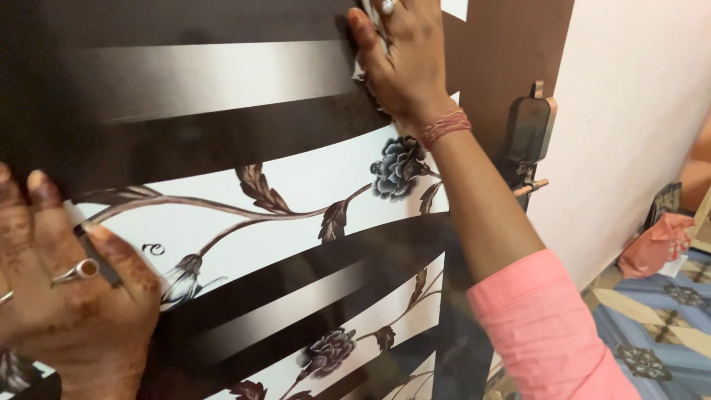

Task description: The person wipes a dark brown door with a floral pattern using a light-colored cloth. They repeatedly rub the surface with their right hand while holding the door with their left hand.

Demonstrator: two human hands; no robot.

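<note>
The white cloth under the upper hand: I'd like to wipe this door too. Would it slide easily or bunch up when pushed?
The cloth looks thin and floppy, crumpled beneath the right hand. The door seems glossy, so it would probably glide, bunching where unpressed.

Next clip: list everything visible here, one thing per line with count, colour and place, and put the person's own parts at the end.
door: one, glossy dark brown with white bands and printed flowers and leaves, fills the left and centre.
cloth: one, whitish, mostly hidden under the right hand against the door near the top.
door latch: one, dark with pale metal parts, on the door's right edge.
wall: one, plain off-white, right of the door.
floor: patterned blue and cream tiles, lower right.
bag: one, pink-orange, on the floor by the wall at right.
left hand: one, ringed fingers, flat on the door at lower left.
right hand: one, with a ring, red thread at the wrist, pink sleeve, pressing the cloth to the door.
</note>
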